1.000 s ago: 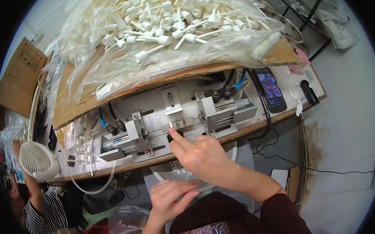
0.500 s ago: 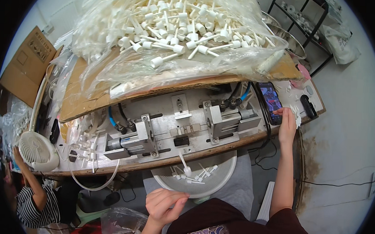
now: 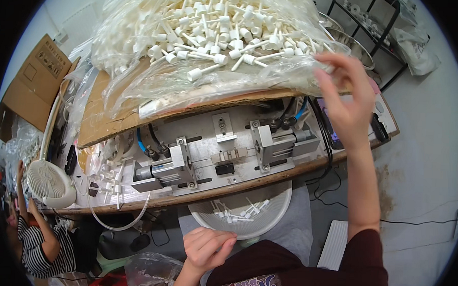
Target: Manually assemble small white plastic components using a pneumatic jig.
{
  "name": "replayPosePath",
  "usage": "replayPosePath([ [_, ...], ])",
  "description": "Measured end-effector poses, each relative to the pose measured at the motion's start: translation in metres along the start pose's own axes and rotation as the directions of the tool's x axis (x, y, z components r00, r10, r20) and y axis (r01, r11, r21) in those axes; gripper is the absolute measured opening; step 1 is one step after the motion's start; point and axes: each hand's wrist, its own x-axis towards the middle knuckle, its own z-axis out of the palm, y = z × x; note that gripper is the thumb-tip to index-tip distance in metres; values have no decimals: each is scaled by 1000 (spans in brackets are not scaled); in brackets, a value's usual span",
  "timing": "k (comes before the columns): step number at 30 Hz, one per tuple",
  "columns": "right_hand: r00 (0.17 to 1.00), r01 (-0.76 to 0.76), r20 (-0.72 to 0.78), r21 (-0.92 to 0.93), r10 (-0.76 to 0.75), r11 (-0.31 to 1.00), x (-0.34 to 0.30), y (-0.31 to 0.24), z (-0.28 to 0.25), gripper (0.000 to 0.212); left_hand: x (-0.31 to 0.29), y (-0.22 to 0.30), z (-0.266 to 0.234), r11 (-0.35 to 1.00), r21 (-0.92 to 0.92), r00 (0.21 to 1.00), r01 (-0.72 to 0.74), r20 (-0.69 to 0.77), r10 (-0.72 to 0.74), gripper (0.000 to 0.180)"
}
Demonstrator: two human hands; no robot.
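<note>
A: Hands first?

B: Right hand raised at the right end of the bag, thumb and fingers apart, nothing seen between them. Contact with the film: cannot tell. Left hand curled at the near rim of the basin; whether anything sits inside the curl, cannot tell.

A: And the pegs?

B: White, capped. Heaped in the bag on the cardboard; a few loose in the basin on the person's lap. None visible on the block.

A: What could go wrong?

B: Loose film might snag the fingers and drag the heap; pegs near its front could then roll onto the left clamp or right clamp. A low forearm could knock the phone. Shifting knees might tip the basin.

A: Surface?

B: Bench with a worn wooden edge; metal plate under the clamps, dark cables beside the phone, a clear hose looping off the front.

A: Room?

B: Pale fan and open carton at left; dark shelf at far right. Co-worker in a striped top, lower left, arms raised.
</note>
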Motion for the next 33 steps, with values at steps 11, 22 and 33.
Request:
replayPosePath([
  [11,582,448,813,-315,-5,837,92,9,111,51,-5,9,8,1000,11,998,-23,51,23,4],
  [22,699,376,690,-131,-188,917,88,15,105,17,-11,5,4,1000,11,999,-5,32,5,5],
  [33,838,423,283,203,-467,883,74,3,91,19,25,10,-5,998,-44,991,44,-128,-49,15],
])
